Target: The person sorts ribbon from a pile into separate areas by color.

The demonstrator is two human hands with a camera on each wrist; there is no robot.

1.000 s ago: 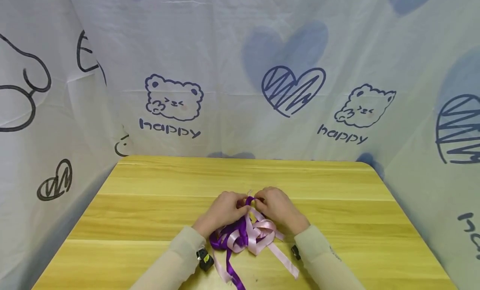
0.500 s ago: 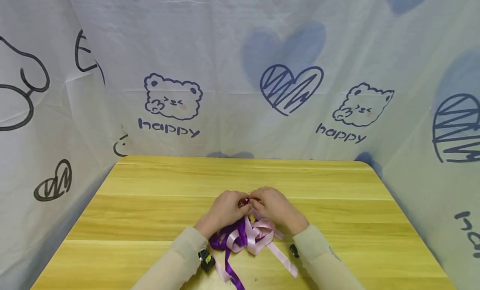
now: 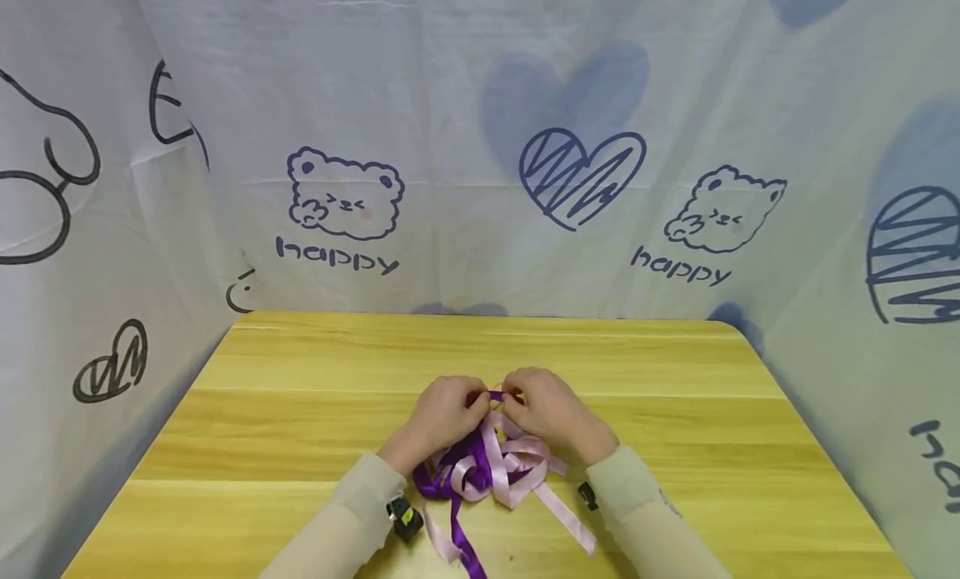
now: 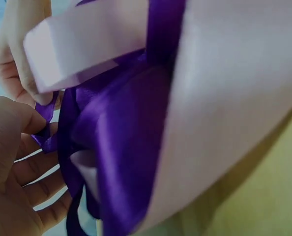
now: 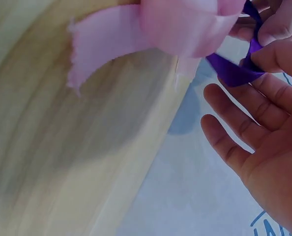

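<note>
Pinching purple ribbon (image 4: 121,142) in both grips, with left hand (image 3: 444,408) and right hand (image 3: 553,408) nearly meeting at lower centre of the head view. Clamped on a short stretch of it, thumb against forefinger on either side: at the left edge of the left wrist view, and at upper right of the right wrist view, there with the lower fingers spread apart. Piled just below the hands, mingled with more of the purple: pink ribbon (image 5: 185,29), looped and overlapping on the wooden surface (image 3: 300,396). Trailing loose at bottom centre of the head view in purple and pale pink, and toward lower right in pink again. Frayed at one pink end, in the upper left of the right wrist view.

Seems to be partway through the work. Done, apparently: singling out one piece of purple and holding it taut between the fingertips. Left over, by the look of it: nearly all the rest of the heap, lying loose and crossed over itself. Cannot tell whether knotted at the held spot, being too small and partly covered by fingers.
</note>
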